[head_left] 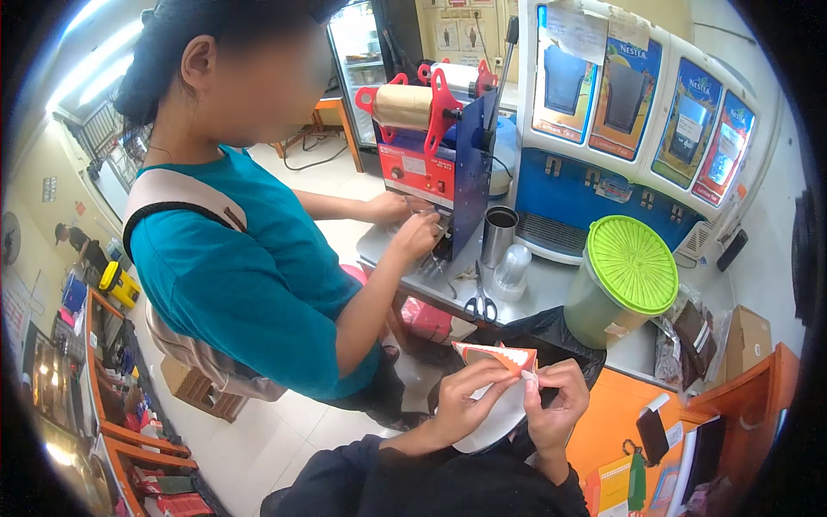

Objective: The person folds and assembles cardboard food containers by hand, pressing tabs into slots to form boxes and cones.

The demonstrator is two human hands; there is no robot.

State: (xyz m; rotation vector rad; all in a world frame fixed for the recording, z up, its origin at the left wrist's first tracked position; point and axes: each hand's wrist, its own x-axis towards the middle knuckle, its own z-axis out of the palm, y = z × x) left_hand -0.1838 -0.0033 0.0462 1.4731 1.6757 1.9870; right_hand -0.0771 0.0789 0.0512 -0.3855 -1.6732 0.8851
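In front of my body, an orange-and-white piece of folded paper or packet (495, 351) is pinched at its lower edge by my left hand (469, 403). The fingers of my right hand (556, 407) are closed on a small whitish bit (529, 377) at the packet's right corner. Whether that bit is part of the packet I cannot tell. Below both hands shows a white rounded surface (493, 422), partly hidden by them. Black-handled scissors (480, 306) lie on the table just beyond.
A co-worker in a teal shirt (233, 276) stands at left, hands at a red-and-blue cup-sealing machine (418, 172). Nearby are a metal tumbler (499, 237), clear plastic cups (513, 271), a green-lidded container (633, 267) and a drink dispenser (629, 121). An orange desk (620, 401) holds a phone (652, 433).
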